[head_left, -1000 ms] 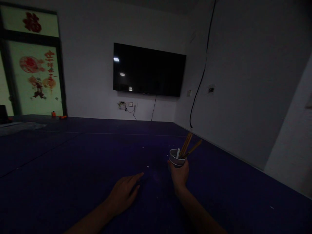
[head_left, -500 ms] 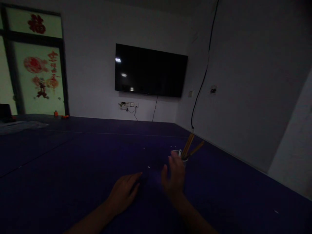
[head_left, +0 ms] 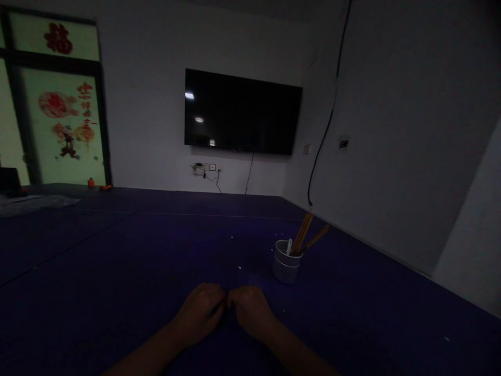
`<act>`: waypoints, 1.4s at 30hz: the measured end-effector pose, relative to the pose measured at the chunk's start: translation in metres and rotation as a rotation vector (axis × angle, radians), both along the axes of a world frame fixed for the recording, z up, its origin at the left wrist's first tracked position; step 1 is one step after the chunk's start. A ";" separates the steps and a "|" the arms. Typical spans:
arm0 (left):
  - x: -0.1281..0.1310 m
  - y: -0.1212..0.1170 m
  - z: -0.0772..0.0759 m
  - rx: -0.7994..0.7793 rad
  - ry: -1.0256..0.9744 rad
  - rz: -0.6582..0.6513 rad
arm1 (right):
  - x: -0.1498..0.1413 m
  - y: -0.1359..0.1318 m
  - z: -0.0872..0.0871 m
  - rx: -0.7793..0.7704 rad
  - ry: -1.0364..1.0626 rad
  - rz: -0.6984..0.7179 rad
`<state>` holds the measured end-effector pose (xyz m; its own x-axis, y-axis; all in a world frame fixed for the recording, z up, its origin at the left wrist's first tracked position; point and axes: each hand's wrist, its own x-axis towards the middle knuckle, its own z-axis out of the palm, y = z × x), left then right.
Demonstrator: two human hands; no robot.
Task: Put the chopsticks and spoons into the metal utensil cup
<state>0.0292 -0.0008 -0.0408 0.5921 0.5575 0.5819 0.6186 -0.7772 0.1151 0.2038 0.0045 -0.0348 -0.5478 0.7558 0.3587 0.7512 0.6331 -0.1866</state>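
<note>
My left hand [head_left: 201, 313] rests low in the middle of the view, its fingers curled in. My right hand [head_left: 250, 312] is bent beside it, fingers closed and pointing down. The two hands meet at the fingertips on the dark blue tabletop [head_left: 156, 261], and nothing shows in either. Just beyond my right hand stands a light grey perforated holder [head_left: 285, 267], apart from it. Several brown wooden sticks, perhaps chopsticks [head_left: 303, 232], lean out of it to the right. A white handle [head_left: 289, 246] also sticks up inside the holder.
Small white scraps [head_left: 239, 268] lie scattered on the tabletop. A plastic sheet [head_left: 39, 204] and small orange objects [head_left: 91, 183] are at the far left. A black cable [head_left: 323, 138] hangs down the right wall. A television [head_left: 242, 112] is mounted on the far wall.
My right hand has moved left and down, away from the holder, which now shows fully. Both hands have gone from spread fingers to curled ones and now touch.
</note>
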 end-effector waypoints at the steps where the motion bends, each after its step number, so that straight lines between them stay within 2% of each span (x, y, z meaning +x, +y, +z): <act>1: 0.000 0.001 -0.001 0.000 -0.002 -0.001 | 0.000 0.000 -0.001 -0.010 0.001 0.003; 6: -0.001 0.003 -0.005 0.004 -0.021 -0.013 | -0.002 0.001 -0.003 -0.023 0.012 0.033; 29: -0.002 0.003 -0.003 -0.013 0.004 -0.005 | -0.002 0.002 -0.008 -0.003 0.039 0.051; 32: -0.002 0.002 0.000 -0.005 0.000 0.003 | 0.002 0.004 -0.007 0.126 0.154 0.030; 34: -0.002 0.001 0.001 0.006 -0.002 0.007 | 0.008 0.005 -0.003 0.313 0.317 -0.045; 38: -0.003 0.001 0.002 0.021 -0.014 0.021 | 0.026 0.009 0.014 0.732 0.587 -0.356; 42: -0.002 0.002 0.001 0.024 -0.026 0.024 | 0.047 0.017 0.030 0.956 0.589 -0.621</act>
